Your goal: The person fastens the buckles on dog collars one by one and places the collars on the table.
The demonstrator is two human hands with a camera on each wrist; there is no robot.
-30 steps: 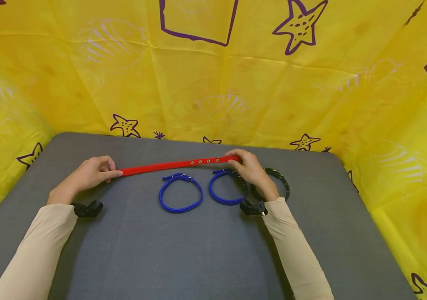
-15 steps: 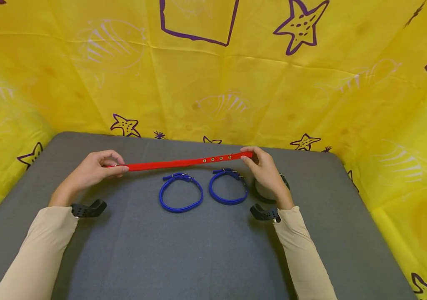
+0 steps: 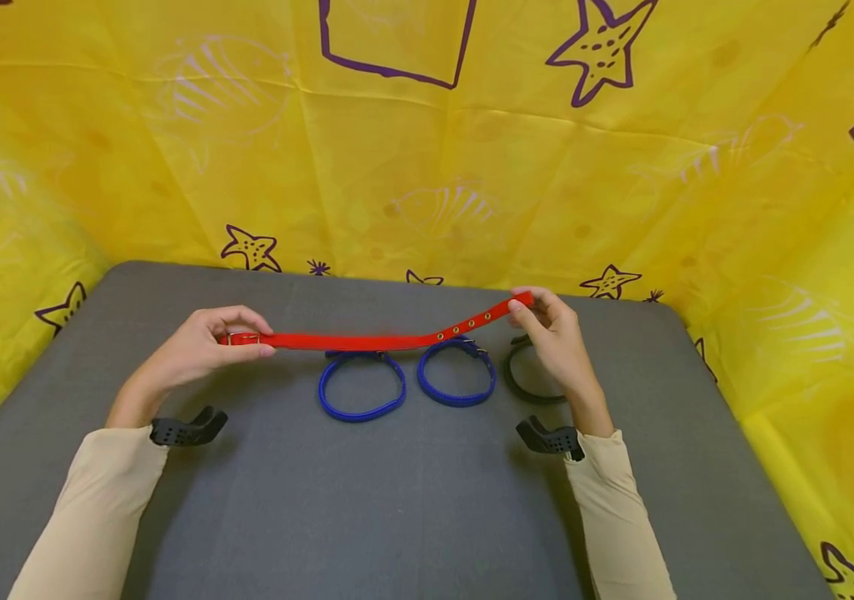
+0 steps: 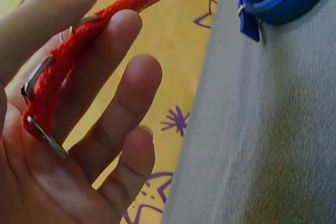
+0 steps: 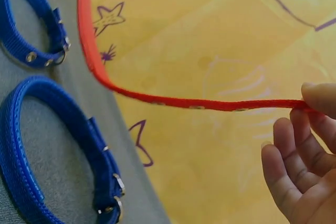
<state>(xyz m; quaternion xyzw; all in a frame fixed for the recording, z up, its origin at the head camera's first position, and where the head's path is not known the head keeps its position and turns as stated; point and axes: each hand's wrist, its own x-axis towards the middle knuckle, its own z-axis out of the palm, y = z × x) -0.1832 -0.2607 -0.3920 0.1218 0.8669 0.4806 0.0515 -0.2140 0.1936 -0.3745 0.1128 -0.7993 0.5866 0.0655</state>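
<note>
An unbuckled red collar (image 3: 352, 342) with a metal buckle and several eyelets stretches between my hands above the table. My left hand (image 3: 205, 342) pinches its buckle end between thumb and index finger; the buckle (image 4: 37, 76) lies inside that hand in the left wrist view. With thumb and fingers my right hand (image 3: 557, 333) pinches the eyelet end, and the strap bends upward toward it. Under the red strap two buckled blue collars lie as loops, one blue collar (image 3: 362, 417) left and another blue collar (image 3: 456, 402) right of it. A dark collar (image 3: 527, 395) lies partly behind my right hand.
The grey table (image 3: 367, 517) carries all the collars. A yellow cloth (image 3: 367, 150) printed with starfish and fish hangs behind it and along both sides. Black camera mounts (image 3: 550, 437) sit on both wrists.
My right hand has moved right and raised its end of the red collar, which now bends. My left hand has shifted slightly right and turned, so the buckle shows.
</note>
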